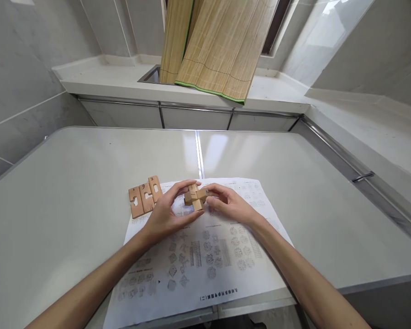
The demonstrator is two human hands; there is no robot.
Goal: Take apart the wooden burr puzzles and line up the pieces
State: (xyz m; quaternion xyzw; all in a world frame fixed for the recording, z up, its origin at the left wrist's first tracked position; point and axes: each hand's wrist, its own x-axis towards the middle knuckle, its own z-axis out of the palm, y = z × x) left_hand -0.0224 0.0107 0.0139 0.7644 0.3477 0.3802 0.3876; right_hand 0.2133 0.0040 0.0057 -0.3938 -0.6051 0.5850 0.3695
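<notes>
A wooden burr puzzle [196, 197] of interlocking blocks is held above a printed sheet. My left hand [169, 210] grips it between the thumb below and the fingers above. From the right, my right hand [228, 203] pinches the end of one block, its thumb and forefinger close together. Just left of my left hand lie three flat wooden pieces with cut-out slots: one marked 1 [136, 203], one marked 3 [146, 196] and one marked 2 [155, 185]. Parts of the puzzle are covered by my fingers.
Under my hands the white sheet [192, 292] of small diagrams spreads over the pale table [71, 192], reaching its front edge. Behind the table, a bamboo mat [222, 50] leans on a white counter [113, 80] beside a sink. Tiled walls stand on both sides.
</notes>
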